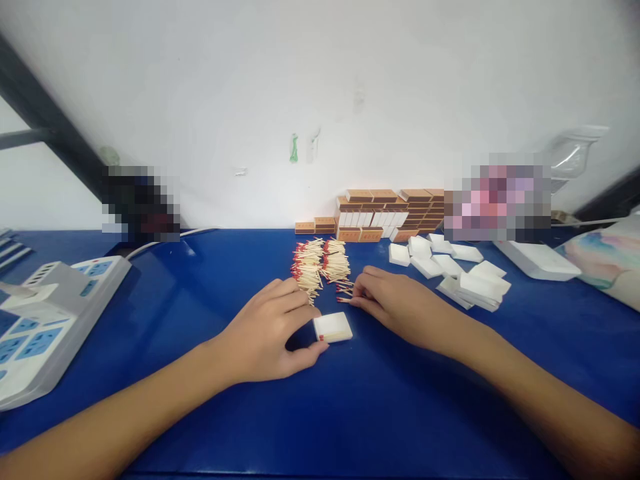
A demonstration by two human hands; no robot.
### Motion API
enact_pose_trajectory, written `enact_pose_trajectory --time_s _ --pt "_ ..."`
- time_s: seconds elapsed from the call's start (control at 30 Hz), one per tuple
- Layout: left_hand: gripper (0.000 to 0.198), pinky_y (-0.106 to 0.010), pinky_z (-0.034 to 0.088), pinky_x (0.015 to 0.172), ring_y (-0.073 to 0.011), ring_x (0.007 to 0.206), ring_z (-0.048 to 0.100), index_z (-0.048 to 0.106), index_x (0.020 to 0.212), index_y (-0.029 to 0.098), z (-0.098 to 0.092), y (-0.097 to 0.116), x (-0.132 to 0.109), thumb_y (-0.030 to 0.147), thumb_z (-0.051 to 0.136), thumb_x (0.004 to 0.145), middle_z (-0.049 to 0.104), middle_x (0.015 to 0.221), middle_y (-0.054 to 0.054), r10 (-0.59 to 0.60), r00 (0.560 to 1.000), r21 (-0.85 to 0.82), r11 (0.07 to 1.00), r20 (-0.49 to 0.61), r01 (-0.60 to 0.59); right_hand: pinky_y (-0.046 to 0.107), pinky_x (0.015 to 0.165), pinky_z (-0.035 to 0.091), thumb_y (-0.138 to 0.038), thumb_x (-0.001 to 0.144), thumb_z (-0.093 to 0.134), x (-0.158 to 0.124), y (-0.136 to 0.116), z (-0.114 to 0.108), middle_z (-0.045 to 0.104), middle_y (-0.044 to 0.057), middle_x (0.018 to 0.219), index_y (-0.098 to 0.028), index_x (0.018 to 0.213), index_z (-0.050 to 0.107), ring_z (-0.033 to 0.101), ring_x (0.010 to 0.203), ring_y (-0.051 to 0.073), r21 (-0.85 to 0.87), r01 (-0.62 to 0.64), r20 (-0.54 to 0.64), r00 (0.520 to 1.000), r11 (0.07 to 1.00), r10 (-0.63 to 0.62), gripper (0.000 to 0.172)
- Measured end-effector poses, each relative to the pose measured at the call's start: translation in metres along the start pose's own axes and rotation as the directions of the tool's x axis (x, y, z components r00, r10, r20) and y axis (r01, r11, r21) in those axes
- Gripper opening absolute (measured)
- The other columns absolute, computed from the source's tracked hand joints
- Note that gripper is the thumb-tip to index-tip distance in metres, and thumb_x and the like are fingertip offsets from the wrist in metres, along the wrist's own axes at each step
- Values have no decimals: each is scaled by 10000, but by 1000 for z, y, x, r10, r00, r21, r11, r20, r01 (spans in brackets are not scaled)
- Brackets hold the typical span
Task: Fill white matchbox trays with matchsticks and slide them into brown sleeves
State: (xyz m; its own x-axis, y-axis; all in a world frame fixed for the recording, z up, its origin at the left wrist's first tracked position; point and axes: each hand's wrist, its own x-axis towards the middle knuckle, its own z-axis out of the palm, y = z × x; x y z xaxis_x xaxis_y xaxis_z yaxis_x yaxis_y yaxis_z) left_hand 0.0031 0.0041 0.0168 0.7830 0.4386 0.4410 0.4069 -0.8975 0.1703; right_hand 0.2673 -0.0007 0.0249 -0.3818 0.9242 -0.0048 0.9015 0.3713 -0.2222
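A small white matchbox tray [332,323] lies on the blue table, with a few red-tipped matches along its near side. My left hand [273,330] steadies its left end between thumb and forefinger. Beyond it, two heaps of loose matches [307,267] lie side by side, heads mostly to the left. My right hand [383,293] is at the near end of the right-hand heap, fingertips pinched on some matches [344,300]; how many it grips is hidden.
Stacked brown matchboxes [425,217] stand against the wall. Several white trays [450,267] are scattered at right, near a white box [540,260]. A large power strip [75,320] occupies the left, its cable running back. Patterned fabric [607,257] lies at far right.
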Motion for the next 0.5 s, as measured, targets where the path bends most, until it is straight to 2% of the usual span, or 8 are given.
enact_pose_trajectory --time_s 0.1,0.27,0.33,0.5 --pt "214 -388 438 751 -227 838 571 733 1025 170 0 0 1 362 673 953 685 864 -66 3 1000 1 1000 -6 -3 313 675 441 -301 1059 559 -2 2 1 653 50 975 -201 905 595 632 754 185 -23 -6 -55 998 1000 5 187" --pt "223 -388 439 746 -226 832 570 733 1030 169 0 1 1 371 672 956 685 858 -68 11 1000 1 1000 -12 -11 330 638 418 -410 1030 607 -3 1 5 661 61 1018 -193 1021 578 630 725 199 -116 -52 -126 991 992 37 219" --pt "227 -388 437 745 -225 832 566 732 1029 166 0 0 1 373 674 956 685 857 -67 13 1000 -2 1000 -13 -13 334 645 423 -422 1031 606 -4 1 5 659 62 1027 -196 997 584 637 736 203 -113 -74 -113 992 991 61 230" --pt "224 -389 432 749 -223 841 564 732 1021 159 0 -1 0 367 679 955 684 868 -60 5 1000 -7 1000 -9 -5 321 672 447 -329 1049 581 -2 1 0 658 51 979 -204 873 589 637 748 188 -36 -80 -31 996 996 79 216"
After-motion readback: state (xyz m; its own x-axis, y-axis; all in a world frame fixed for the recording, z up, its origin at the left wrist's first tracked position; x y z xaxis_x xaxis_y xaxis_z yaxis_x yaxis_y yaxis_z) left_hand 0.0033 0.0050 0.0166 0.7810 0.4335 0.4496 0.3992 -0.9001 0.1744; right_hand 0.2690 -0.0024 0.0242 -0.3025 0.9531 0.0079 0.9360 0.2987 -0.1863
